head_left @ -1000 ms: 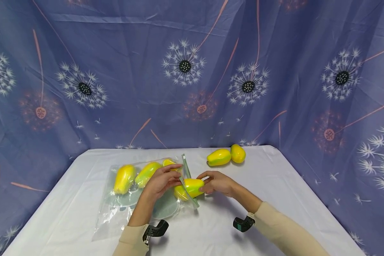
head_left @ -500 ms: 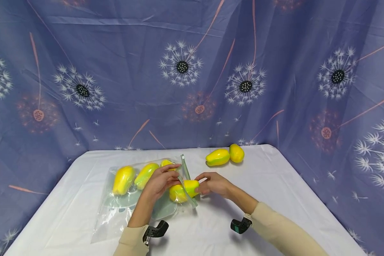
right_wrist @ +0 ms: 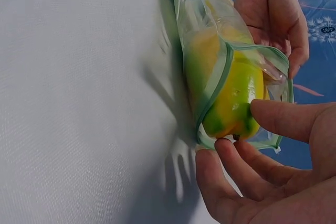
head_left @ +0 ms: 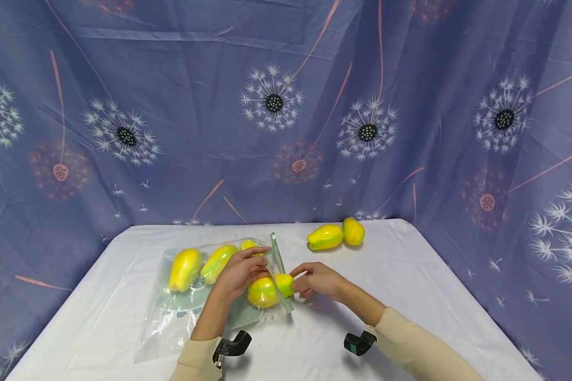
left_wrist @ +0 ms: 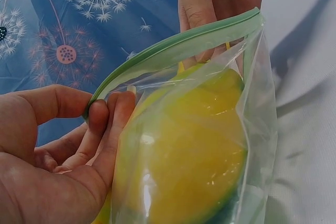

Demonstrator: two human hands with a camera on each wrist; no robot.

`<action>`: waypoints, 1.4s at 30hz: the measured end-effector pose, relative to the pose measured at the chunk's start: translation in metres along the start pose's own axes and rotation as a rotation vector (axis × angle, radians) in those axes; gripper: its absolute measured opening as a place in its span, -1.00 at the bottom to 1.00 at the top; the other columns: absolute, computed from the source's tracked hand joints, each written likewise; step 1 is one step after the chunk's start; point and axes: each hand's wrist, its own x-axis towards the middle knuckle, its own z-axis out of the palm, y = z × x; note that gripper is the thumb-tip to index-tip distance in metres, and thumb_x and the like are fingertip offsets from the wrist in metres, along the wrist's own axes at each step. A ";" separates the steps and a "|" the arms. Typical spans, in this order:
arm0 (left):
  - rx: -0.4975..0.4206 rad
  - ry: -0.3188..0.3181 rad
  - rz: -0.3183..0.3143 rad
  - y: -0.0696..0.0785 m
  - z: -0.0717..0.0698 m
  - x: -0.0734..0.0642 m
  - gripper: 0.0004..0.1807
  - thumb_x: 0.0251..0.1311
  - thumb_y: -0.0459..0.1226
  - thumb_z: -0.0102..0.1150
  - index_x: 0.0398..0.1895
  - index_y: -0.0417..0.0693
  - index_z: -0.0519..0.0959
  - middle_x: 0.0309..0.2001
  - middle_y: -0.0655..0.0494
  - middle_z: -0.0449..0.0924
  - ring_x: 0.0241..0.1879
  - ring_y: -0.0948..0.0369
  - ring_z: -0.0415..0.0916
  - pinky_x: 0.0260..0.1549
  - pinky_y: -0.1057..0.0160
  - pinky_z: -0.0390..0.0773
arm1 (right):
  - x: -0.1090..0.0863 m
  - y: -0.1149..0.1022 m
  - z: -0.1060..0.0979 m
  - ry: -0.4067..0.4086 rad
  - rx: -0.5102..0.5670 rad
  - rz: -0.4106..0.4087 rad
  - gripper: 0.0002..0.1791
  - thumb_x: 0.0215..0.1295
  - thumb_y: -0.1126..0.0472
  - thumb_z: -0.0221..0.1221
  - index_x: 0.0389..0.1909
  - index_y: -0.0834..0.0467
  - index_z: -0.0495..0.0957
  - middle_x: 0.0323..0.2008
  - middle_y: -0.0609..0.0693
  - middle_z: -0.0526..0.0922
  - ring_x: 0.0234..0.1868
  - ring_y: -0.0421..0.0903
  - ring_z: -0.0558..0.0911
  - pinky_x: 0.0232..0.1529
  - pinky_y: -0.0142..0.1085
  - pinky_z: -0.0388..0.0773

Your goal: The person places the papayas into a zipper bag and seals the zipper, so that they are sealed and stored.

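Partly inside: one papaya point(right_wrist: 240, 95) at the mouth of a clear bag point(head_left: 240, 312)

The left hand point(head_left: 243, 270) has its fingers bent and pinches the green strip point(left_wrist: 205, 29) along the bag's edge, so that the mouth gapes toward the right hand point(head_left: 319, 279). That right hand is partly curled, its thumb on the papaya's side and fingertips at the stem end, holding it lightly. The papaya's wide end lies under the plastic just beside the left hand; its stem end points out to the right hand.

To the left of the left hand, two more papayas, one yellow point(head_left: 185, 270) and one greener point(head_left: 219, 264), lie inside the bag. A further papaya point(head_left: 249, 245), mostly covered by the fingers, seems to sit inside the bag just past the left hand. Beyond the right hand, away from the person, two loose papayas, one long point(head_left: 325, 237) and one rounder point(head_left: 354, 232), rest next to each other on the white surface point(head_left: 400, 275). Farther past both hands hangs a blue curtain point(head_left: 209, 106) printed with dandelions.
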 end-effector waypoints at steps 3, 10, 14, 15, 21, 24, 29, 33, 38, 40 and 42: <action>-0.005 0.009 -0.005 -0.002 -0.001 0.000 -0.48 0.34 -0.49 0.06 0.37 -0.41 0.38 -0.35 0.03 0.58 -0.38 0.20 0.60 -0.24 0.31 0.73 | 0.000 0.001 0.000 0.003 -0.006 -0.001 -0.57 0.21 0.23 0.33 0.10 0.26 0.59 -0.24 0.08 0.75 -0.25 0.02 0.70 -0.14 -0.14 0.73; 0.005 0.024 -0.015 -0.003 -0.002 -0.001 -0.50 0.34 -0.48 0.06 0.35 -0.38 0.42 -0.33 0.02 0.58 -0.37 0.20 0.60 -0.22 0.30 0.73 | 0.000 0.001 0.000 0.004 -0.015 -0.004 -0.59 0.21 0.23 0.33 0.09 0.23 0.59 -0.23 0.16 0.75 -0.30 -0.02 0.68 -0.17 -0.16 0.72; 0.001 0.033 -0.017 -0.003 -0.001 -0.001 -0.51 0.32 -0.48 0.09 0.34 -0.35 0.45 -0.25 -0.02 0.59 -0.35 0.19 0.61 -0.22 0.30 0.73 | 0.000 0.002 0.001 0.010 -0.014 0.004 -0.58 0.21 0.23 0.33 0.10 0.21 0.59 -0.22 0.17 0.75 -0.27 -0.01 0.68 -0.14 -0.13 0.72; 0.000 0.035 -0.016 -0.003 -0.001 -0.001 -0.50 0.32 -0.48 0.09 0.34 -0.35 0.45 -0.23 -0.03 0.59 -0.35 0.19 0.61 -0.22 0.30 0.73 | 0.000 0.003 0.002 0.010 -0.013 0.005 -0.58 0.22 0.22 0.33 0.11 0.21 0.59 -0.22 0.17 0.75 -0.27 -0.01 0.68 -0.13 -0.13 0.72; -0.011 0.047 -0.014 -0.003 -0.002 -0.001 -0.50 0.30 -0.48 0.10 0.33 -0.37 0.45 -0.24 -0.01 0.60 -0.36 0.19 0.62 -0.24 0.31 0.73 | 0.000 0.004 0.003 -0.003 0.000 0.015 -0.57 0.25 0.22 0.30 0.14 0.22 0.58 -0.19 0.20 0.74 -0.25 -0.01 0.68 -0.12 -0.11 0.73; -0.016 0.047 -0.017 -0.003 -0.002 -0.001 -0.52 0.32 -0.49 0.09 0.32 -0.36 0.46 -0.29 -0.02 0.59 -0.37 0.19 0.62 -0.25 0.31 0.73 | -0.001 0.004 0.004 -0.010 0.005 0.017 -0.57 0.25 0.22 0.30 0.14 0.21 0.58 -0.18 0.20 0.75 -0.25 -0.01 0.68 -0.12 -0.11 0.73; -0.020 0.036 -0.015 -0.003 -0.002 0.001 -0.52 0.31 -0.48 0.10 0.32 -0.36 0.47 -0.33 0.00 0.58 -0.39 0.17 0.62 -0.24 0.30 0.74 | -0.001 0.002 0.006 -0.015 0.008 0.017 -0.59 0.25 0.21 0.30 0.12 0.19 0.60 -0.21 0.11 0.76 -0.26 -0.01 0.67 -0.13 -0.12 0.72; -0.023 0.033 -0.011 -0.001 -0.002 0.003 -0.51 0.31 -0.49 0.09 0.32 -0.38 0.45 -0.36 0.03 0.57 -0.40 0.17 0.61 -0.24 0.29 0.74 | -0.001 -0.001 0.006 -0.025 0.009 0.011 -0.59 0.26 0.20 0.30 0.13 0.18 0.60 -0.20 0.08 0.76 -0.25 -0.02 0.67 -0.14 -0.14 0.72; -0.019 0.018 -0.017 0.000 -0.002 0.004 -0.51 0.33 -0.49 0.08 0.34 -0.38 0.44 -0.41 0.08 0.56 -0.39 0.16 0.61 -0.19 0.25 0.75 | -0.002 -0.002 0.007 -0.040 0.010 0.007 -0.55 0.27 0.19 0.29 0.18 0.18 0.59 -0.16 0.07 0.77 -0.22 -0.04 0.68 -0.13 -0.15 0.71; -0.014 0.012 -0.018 0.001 -0.002 0.004 -0.51 0.33 -0.49 0.08 0.34 -0.37 0.44 -0.41 0.09 0.56 -0.39 0.16 0.61 -0.16 0.22 0.75 | -0.002 -0.001 0.007 -0.046 0.016 0.008 -0.54 0.28 0.20 0.29 0.20 0.18 0.58 -0.16 0.07 0.77 -0.21 -0.04 0.68 -0.13 -0.15 0.71; -0.011 0.006 -0.015 0.001 -0.003 0.003 -0.50 0.33 -0.49 0.08 0.34 -0.38 0.43 -0.41 0.09 0.56 -0.38 0.17 0.61 -0.14 0.21 0.75 | -0.002 -0.002 0.008 -0.052 0.022 0.008 -0.54 0.28 0.20 0.28 0.21 0.18 0.58 -0.15 0.07 0.77 -0.21 -0.03 0.68 -0.13 -0.15 0.71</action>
